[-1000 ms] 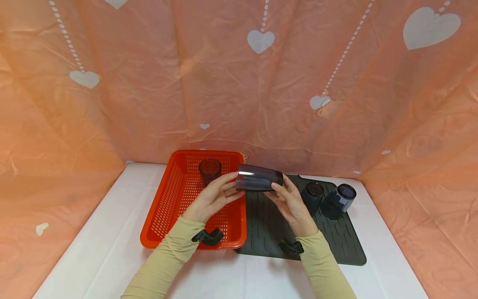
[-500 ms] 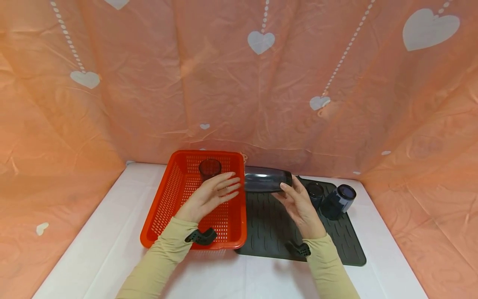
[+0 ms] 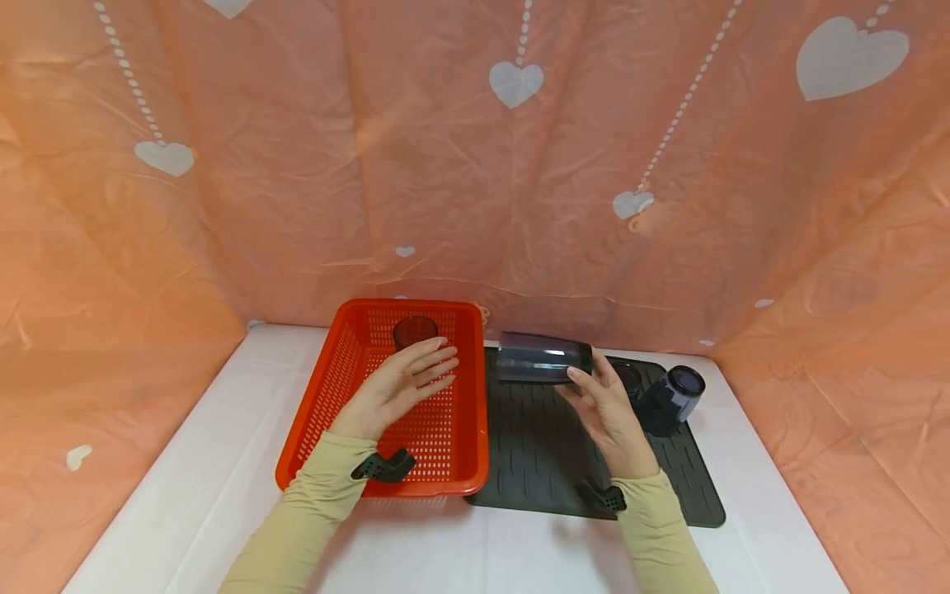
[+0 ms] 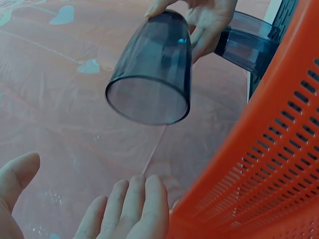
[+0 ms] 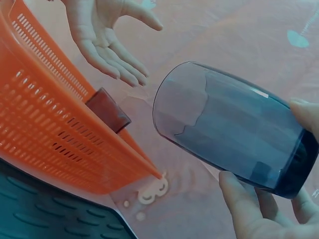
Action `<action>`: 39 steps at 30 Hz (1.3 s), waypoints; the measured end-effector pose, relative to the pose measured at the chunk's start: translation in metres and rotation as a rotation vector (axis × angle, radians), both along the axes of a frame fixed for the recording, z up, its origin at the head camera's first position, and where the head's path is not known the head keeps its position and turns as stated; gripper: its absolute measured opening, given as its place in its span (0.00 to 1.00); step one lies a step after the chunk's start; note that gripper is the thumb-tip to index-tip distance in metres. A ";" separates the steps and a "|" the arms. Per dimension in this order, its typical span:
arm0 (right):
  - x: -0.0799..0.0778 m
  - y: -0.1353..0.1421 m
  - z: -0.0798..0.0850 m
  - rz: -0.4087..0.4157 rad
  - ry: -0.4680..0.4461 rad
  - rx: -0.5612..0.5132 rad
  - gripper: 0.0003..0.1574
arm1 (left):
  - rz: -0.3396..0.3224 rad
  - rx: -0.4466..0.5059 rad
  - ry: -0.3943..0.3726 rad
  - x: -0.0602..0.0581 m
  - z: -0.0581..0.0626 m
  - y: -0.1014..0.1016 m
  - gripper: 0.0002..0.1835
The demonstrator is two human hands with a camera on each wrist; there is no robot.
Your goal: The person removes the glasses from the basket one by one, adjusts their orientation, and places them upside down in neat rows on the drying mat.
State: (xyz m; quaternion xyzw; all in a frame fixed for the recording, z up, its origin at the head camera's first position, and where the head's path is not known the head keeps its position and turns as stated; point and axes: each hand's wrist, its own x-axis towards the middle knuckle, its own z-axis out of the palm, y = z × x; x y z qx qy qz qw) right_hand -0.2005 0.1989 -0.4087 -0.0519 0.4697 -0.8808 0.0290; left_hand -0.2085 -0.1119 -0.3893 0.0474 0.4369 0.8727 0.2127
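Note:
A dark, see-through drinking glass (image 3: 542, 360) lies sideways in the air above the drying mat, its mouth toward the left. My right hand (image 3: 604, 412) grips it around the base end, thumb on the near side; in the right wrist view the glass (image 5: 229, 129) shows faceted sides and a thick base. My left hand (image 3: 393, 392) hovers over the red basket (image 3: 481, 429) with fingers spread, touching nothing. Inside the basket's far end stands another glass (image 3: 414, 332), partly hidden behind the left hand.
On the black ridged drying mat (image 3: 534, 462), to the right, stand two upside-down glasses: one (image 3: 674, 400) in plain view, the other (image 3: 629, 379) mostly behind my right hand. Basket and mat sit side by side on a white table (image 3: 416, 544). A pink curtain (image 3: 445, 165) hangs close behind.
My left hand has let go of the glass's mouth end and moved left and down over the basket. My right hand has carried the glass to the right, over the mat.

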 end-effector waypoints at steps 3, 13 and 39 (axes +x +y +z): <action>0.000 0.003 -0.001 -0.011 -0.004 0.007 0.34 | 0.008 -0.011 0.009 -0.001 0.000 -0.005 0.15; 0.003 0.011 -0.002 -0.119 -0.039 0.073 0.33 | 0.025 -0.011 -0.013 -0.004 0.000 -0.020 0.16; 0.001 0.022 -0.004 -0.280 0.035 0.411 0.36 | 0.059 -0.010 -0.073 -0.010 -0.001 -0.046 0.30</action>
